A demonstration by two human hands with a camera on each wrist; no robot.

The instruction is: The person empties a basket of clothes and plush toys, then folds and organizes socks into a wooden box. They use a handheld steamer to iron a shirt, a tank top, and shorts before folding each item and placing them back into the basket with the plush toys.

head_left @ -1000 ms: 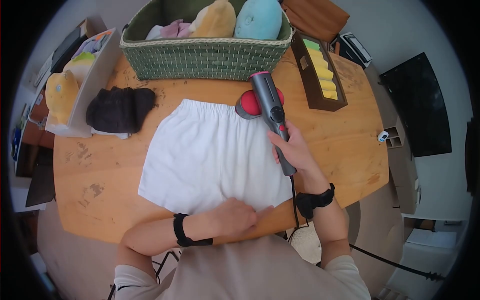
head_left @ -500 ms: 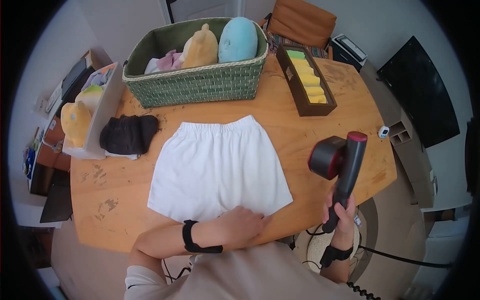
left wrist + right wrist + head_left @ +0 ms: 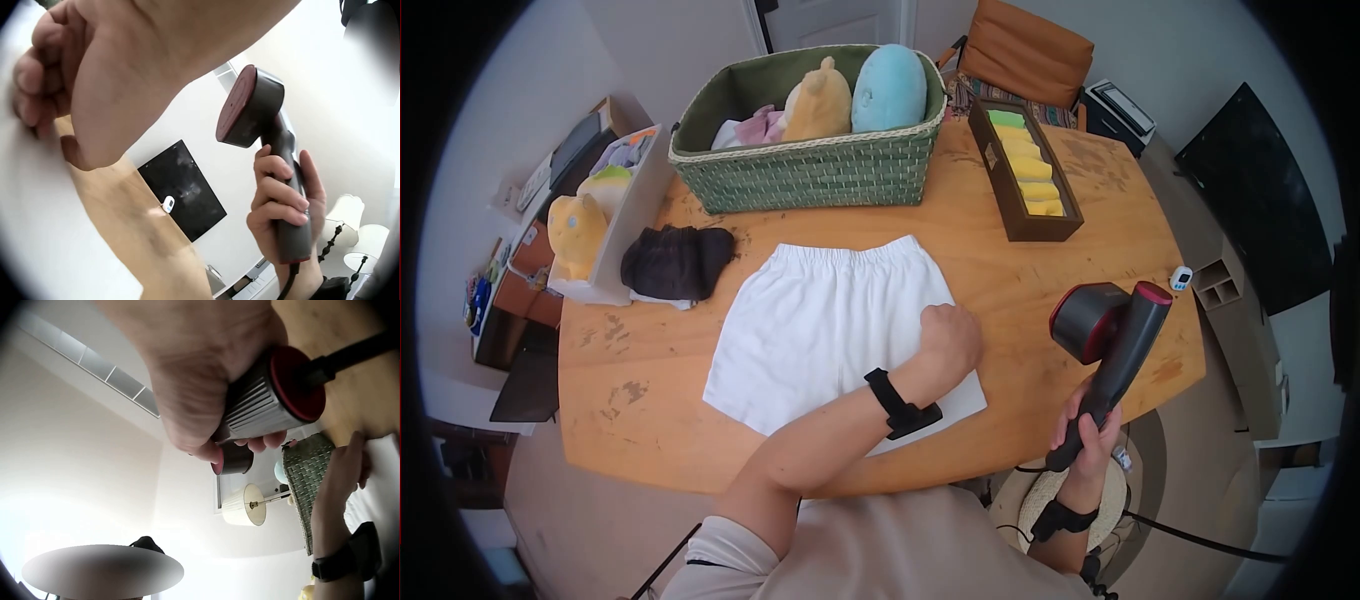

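Note:
White shorts (image 3: 820, 320) lie spread on the wooden table, waistband toward the basket. The left hand (image 3: 950, 345) rests on their right side, its forearm crossing the lower part. In the left wrist view the left hand's fingers (image 3: 37, 87) are curled beside the white cloth, and nothing shows in them. Off the table's front right edge, the right hand (image 3: 1090, 435) grips the handle of a dark handheld steamer (image 3: 1125, 360) and holds it raised, clear of the shorts. The left wrist view shows the right hand's fingers (image 3: 281, 194) wrapped round the steamer's handle (image 3: 294, 237).
A green woven basket (image 3: 810, 180) with plush toys stands at the back. Dark folded clothing (image 3: 675, 262) and a white bin (image 3: 635, 220) are at the left. A brown box (image 3: 1055, 228) of yellow rolled items is at the back right. The steamer's cord hangs near a straw hat (image 3: 1100, 500).
The steamer has been lifted off the shorts and moved right, off the table's edge, still in the right hand. The left hand has moved from the front hem up and right onto the shorts' right side.

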